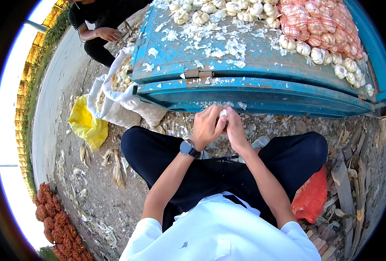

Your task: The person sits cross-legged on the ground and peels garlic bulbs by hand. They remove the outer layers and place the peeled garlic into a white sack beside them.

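Note:
My left hand, with a dark watch above it, and my right hand meet in front of my knees. Between their fingertips is a small white piece of garlic, mostly covered by the fingers. Just beyond them runs the lowered side panel of a blue metal truck bed. Whole garlic bulbs lie on the bed among scattered papery skins. A red mesh sack full of bulbs rests at its right, with more loose bulbs along the near side.
White woven sacks of garlic cloves and a yellow bag stand left of the panel. Another person sits at upper left. Filled red mesh sacks are piled at lower left. A red bag and wooden boards lie right.

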`<state>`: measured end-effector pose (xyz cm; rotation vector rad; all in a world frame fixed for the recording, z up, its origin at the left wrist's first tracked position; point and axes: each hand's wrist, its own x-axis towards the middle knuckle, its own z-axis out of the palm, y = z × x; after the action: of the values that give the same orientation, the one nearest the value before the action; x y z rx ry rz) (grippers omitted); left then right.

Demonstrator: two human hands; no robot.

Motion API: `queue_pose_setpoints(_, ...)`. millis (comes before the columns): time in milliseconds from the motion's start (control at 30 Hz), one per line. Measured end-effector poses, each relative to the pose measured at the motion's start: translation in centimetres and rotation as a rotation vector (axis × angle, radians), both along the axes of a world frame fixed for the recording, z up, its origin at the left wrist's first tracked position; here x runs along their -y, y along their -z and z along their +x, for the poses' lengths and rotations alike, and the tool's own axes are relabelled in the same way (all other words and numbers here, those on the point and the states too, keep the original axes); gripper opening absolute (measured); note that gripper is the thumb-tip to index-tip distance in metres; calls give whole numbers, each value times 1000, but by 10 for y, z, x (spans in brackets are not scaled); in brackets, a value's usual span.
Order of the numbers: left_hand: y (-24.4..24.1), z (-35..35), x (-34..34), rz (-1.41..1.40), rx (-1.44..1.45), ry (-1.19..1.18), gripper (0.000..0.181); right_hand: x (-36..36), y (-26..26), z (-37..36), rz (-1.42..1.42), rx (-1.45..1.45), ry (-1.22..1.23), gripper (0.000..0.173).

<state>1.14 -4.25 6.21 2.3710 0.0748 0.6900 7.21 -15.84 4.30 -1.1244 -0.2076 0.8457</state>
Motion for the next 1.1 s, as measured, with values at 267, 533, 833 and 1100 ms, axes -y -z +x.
queue_pose_setpoints(267,11,-1,14,-456,-50,-321,28,-8,4,1,11,-117,42,40)
queue_pose_setpoints(533,6,2,-4,-1824,-89,-341,23,-7,-8,13,68,-298,-64,44)
queue_pose_setpoints(833,-32,-15,-1,-71,-131,-28,26,-4,4,13,-61,-212,-68,42)
queue_pose_setpoints(1100,-41,-7,-11,479,-173,116,22,-3,4,15,-155,-228,-137,37)
